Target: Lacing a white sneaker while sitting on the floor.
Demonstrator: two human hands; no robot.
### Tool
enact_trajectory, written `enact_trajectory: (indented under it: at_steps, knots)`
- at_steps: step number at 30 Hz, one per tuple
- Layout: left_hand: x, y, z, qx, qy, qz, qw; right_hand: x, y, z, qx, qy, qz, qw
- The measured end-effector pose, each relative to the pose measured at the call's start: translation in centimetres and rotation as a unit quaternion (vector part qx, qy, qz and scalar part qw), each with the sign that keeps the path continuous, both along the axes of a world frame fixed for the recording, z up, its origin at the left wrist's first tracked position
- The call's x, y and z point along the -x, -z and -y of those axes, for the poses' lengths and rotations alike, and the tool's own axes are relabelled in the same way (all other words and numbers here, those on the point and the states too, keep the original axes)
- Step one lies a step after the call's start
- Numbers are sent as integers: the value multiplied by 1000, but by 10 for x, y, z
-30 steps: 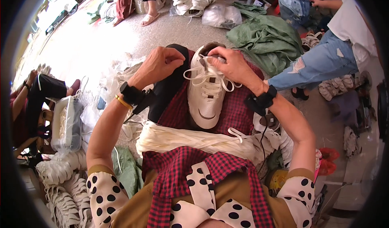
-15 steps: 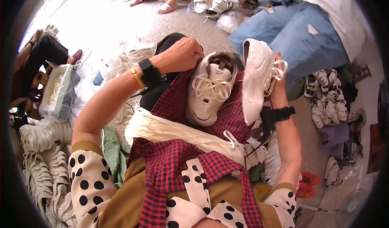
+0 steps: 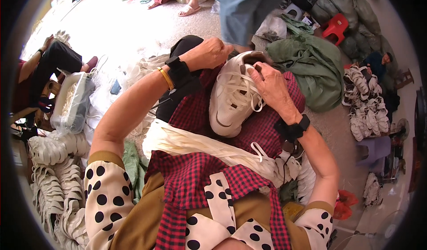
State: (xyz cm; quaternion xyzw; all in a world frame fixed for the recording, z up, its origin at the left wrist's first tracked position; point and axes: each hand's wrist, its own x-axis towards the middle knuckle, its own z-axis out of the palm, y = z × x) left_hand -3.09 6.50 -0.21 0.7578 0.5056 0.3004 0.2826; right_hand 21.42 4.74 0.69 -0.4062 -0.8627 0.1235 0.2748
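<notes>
A white lace-up sneaker (image 3: pixel 224 110) rests toe toward me on the red-and-black checked cloth (image 3: pixel 195 103) over my lap. My right hand (image 3: pixel 273 84) grips its collar, with the fingers at the opening beside the tied laces (image 3: pixel 240 87). My left hand (image 3: pixel 210 53) is a closed fist at the far left of the shoe, close to its opening. What that fist holds, if anything, is hidden. Across my lap, nearer to me, lies a thick bundle of cream laces (image 3: pixel 191 143).
Stacked white shoe parts (image 3: pixel 58 174) stand at the left, by a clear tub (image 3: pixel 71 101) of laces. Green sacks (image 3: pixel 311 67), a red stool (image 3: pixel 337 27) and a pile of white sneakers (image 3: pixel 364 101) are at the right. A person's blue trouser leg (image 3: pixel 249 14) is just ahead.
The second sneaker that my right hand held up is out of sight. That hand has moved left onto the sneaker on my lap. The person in blue trousers has shifted left, uncovering the green sacks.
</notes>
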Motion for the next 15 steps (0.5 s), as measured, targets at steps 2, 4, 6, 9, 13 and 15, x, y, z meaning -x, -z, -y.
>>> enact_trajectory:
  at_steps: [2, 4, 6, 9, 13, 15]
  knots:
    - [-3, 2, 10, -35, -1, -42, 998, 2, 0, 2, 46, 5, 13, 999]
    - [3, 20, 2, -95, 27, -77, 992, 4, 0, 6, 87, 10, 31, 996]
    - [1, 25, -1, -63, 59, -48, 995, 4, 6, 0, 88, 28, -54, 994]
    - [-4, 26, -3, -134, 60, -123, 982, -30, 21, -34, 83, 51, -172, 980]
    - [7, 41, -12, -220, 132, -55, 965, -91, 5, -39, 301, 24, -420, 856]
    - [4, 45, -13, -183, 131, -50, 973, -106, 2, -36, 285, -4, -539, 792]
